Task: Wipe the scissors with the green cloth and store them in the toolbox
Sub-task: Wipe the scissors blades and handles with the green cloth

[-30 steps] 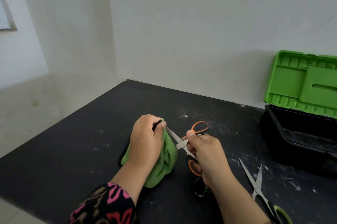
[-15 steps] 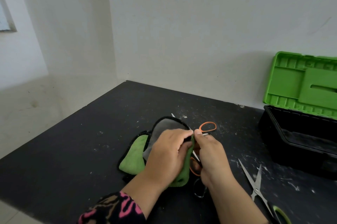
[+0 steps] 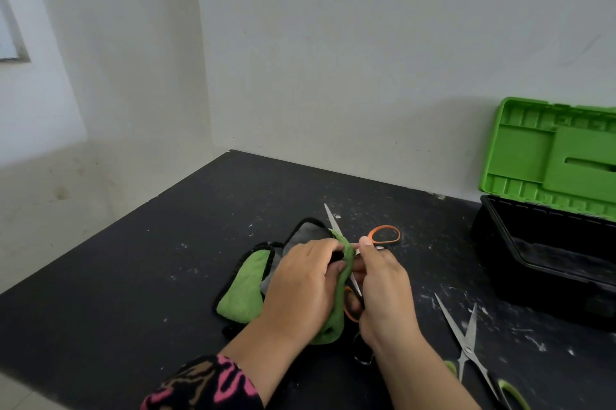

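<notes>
My left hand [image 3: 301, 289] grips the green cloth [image 3: 241, 293], folding it around a blade of the orange-handled scissors [image 3: 383, 235]. My right hand [image 3: 383, 283] holds those scissors by the handles, with the blades spread. One blade tip pokes up past the cloth toward the wall. The cloth's grey side and black hem show behind my left hand. The toolbox [image 3: 546, 263] stands open at the right, black tub with its green lid raised.
A second pair of scissors [image 3: 466, 343], green-handled and spread open, lies on the black table [image 3: 133, 276] at the lower right, between my right arm and the toolbox. Something dark with a metal ring lies under my right wrist. White walls close off the back.
My left hand slid with the cloth from the blade tip toward the pivot, and the cloth unfolded to show its grey side. A blade tip now sticks out above the cloth.
</notes>
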Tool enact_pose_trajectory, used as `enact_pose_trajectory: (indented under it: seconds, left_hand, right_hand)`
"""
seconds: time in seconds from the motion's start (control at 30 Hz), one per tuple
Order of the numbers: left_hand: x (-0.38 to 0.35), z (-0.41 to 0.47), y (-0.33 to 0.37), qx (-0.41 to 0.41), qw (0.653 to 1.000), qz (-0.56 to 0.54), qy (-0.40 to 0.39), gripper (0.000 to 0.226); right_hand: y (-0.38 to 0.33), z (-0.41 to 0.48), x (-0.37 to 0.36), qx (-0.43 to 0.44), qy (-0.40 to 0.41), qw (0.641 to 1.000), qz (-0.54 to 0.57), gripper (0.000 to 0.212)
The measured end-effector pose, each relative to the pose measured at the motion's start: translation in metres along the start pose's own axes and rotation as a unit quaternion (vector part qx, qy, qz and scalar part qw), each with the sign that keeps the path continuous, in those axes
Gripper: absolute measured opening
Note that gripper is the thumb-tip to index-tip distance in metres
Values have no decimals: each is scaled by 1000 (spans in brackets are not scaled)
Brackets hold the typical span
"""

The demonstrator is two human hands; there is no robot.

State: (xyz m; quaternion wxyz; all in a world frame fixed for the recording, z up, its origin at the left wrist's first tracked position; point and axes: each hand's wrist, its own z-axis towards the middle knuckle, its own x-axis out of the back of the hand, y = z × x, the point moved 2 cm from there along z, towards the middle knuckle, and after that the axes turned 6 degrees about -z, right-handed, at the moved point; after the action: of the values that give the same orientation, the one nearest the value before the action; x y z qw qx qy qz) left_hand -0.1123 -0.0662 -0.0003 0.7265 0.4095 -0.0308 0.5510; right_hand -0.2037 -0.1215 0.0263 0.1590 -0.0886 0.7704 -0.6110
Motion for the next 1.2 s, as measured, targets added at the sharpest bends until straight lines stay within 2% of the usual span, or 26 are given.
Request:
enact_pose_trajectory:
  seconds: [0.4, 0.6, 0.73, 0.87, 0.93, 1.1, 1.2]
  left_hand:
    - [5, 2, 3, -4, 994, -107, 15, 20]
    - [14, 4, 4, -5, 986, -97, 137, 18]
    - [3, 2, 5, -16, 996, -71, 51, 23]
    - [0, 2, 3, -20, 999, -34, -17, 29]
    - [3, 2, 1, -22, 999, -33, -22, 28]
    - [10, 2, 7, -4, 995, -81, 54, 18]
    - [5, 2, 10, -29, 995, -94, -2, 16]
  right_hand:
    - [-3, -1, 2, 41, -18, 999, 27, 26]
    - [-2, 4, 5, 48, -4, 999, -8, 26]
    - [1, 2, 1, 34, -37, 999, 6, 25]
    - [-1, 3, 5, 26, -30, 999, 22, 27]
    - [-3, 4, 5, 26, -29, 999, 19, 25]
    - [-1, 4, 2, 33, -37, 999, -5, 27]
    - [1, 4, 2, 38, -38, 999, -8, 26]
